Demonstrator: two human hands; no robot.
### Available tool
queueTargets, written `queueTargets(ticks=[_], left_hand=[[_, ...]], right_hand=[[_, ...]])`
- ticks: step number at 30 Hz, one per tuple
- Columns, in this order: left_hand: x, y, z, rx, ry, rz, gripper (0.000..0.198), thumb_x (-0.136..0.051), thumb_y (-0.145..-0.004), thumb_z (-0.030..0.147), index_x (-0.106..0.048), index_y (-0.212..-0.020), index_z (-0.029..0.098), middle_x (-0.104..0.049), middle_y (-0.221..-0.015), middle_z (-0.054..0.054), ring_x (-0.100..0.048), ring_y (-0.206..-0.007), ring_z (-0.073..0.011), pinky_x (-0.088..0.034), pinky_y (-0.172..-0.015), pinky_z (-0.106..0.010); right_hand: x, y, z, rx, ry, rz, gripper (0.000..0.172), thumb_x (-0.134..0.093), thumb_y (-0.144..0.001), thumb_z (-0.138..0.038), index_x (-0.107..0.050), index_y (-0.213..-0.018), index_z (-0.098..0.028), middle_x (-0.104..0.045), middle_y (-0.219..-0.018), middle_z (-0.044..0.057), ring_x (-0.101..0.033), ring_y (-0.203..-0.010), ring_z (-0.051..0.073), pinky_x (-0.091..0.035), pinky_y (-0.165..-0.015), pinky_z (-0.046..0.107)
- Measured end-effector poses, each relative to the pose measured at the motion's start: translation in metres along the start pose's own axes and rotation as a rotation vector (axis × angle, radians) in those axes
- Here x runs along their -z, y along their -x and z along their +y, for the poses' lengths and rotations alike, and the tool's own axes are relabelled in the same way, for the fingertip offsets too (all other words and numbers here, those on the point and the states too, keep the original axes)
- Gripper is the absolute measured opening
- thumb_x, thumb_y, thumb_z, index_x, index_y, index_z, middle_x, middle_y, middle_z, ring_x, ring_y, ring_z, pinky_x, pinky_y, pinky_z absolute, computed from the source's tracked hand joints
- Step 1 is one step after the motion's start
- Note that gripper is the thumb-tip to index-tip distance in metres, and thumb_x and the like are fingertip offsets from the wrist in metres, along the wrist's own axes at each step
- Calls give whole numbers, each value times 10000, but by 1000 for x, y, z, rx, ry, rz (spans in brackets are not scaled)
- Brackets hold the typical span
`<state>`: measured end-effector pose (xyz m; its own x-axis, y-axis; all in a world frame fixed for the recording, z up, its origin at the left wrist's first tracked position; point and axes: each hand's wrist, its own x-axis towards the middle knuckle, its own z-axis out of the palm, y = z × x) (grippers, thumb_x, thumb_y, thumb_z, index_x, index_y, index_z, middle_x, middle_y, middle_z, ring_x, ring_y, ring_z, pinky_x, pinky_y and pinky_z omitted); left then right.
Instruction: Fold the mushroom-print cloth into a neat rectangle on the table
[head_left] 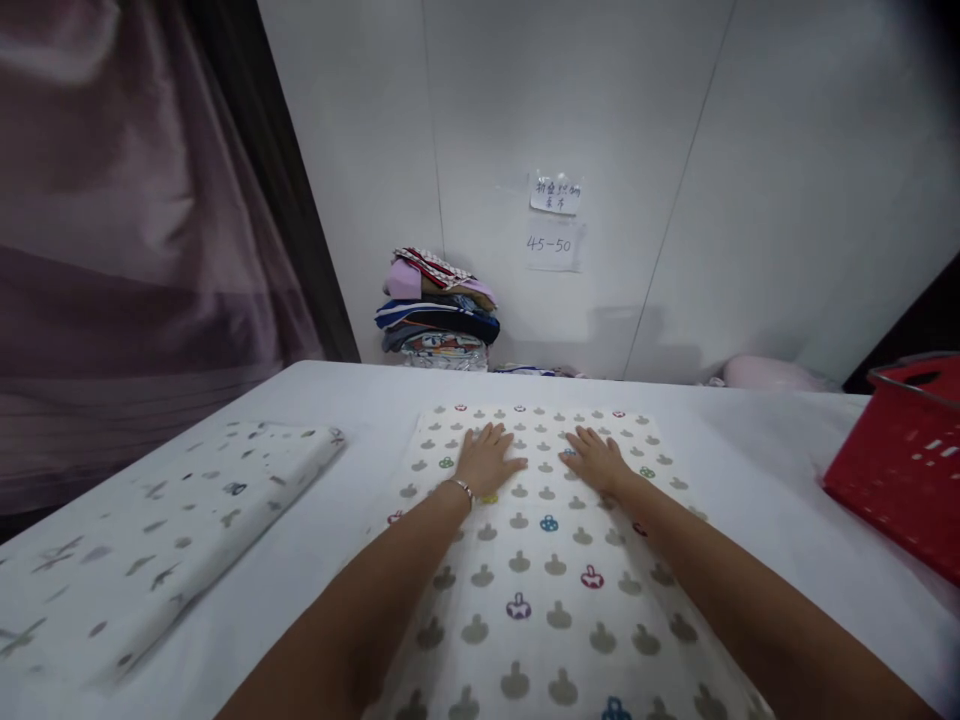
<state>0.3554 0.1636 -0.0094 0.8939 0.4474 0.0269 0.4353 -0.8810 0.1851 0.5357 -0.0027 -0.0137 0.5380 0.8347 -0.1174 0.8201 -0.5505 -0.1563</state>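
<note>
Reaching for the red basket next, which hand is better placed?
Probably the right hand: it rests palm down on the patterned cloth, nearer the red basket than the left hand.

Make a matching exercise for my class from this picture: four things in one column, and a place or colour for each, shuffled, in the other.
Things
1. Left hand
2. Basket
3. Pile of fabrics
4. Cloth with scattered motifs

Places or colours
A. Beyond the far edge of the table, in front of the wall
B. Spread on the cloth with rows of motifs
C. On the left part of the table
D. Red

Right pairs
1-B
2-D
3-A
4-C
</note>
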Motion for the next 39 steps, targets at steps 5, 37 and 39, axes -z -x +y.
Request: queueTargets(ticks=[5, 37, 39], left_hand=[[-4, -28, -13, 31, -13, 10, 664, -256, -828, 671, -366, -1356, 283, -239, -1491, -48, -150, -1374, -291, -98, -1078, -566], [24, 14, -88, 228, -77, -56, 648, -276, -862, 591, -311, -1403, 236, -143, -1511, -69, -96, -1389, -274, -84, -1074, -561], [24, 49, -88, 161, -96, -41, 614, -303, -869, 562, -333, -1394, 245, -156, -1509, -64, -109, -1388, -270, -84, -1078, -551]], right_hand=[[-2, -33, -2, -23, -5, 21, 658, -202, -872, -613, -226, -1431, -266, -111, -1525, 56, -61, -1387, 260, -105, -1069, 544], [1, 22, 95, -246, 40, 97, 587, -197, -900, -529, -326, -1384, -225, -210, -1501, 74, -166, -1370, 261, -177, -1057, 559], [-9, 65, 103, -206, 44, 90, 589, -197, -898, -535, -337, -1384, -233, -233, -1495, 65, -163, -1373, 260, -176, -1067, 546]])
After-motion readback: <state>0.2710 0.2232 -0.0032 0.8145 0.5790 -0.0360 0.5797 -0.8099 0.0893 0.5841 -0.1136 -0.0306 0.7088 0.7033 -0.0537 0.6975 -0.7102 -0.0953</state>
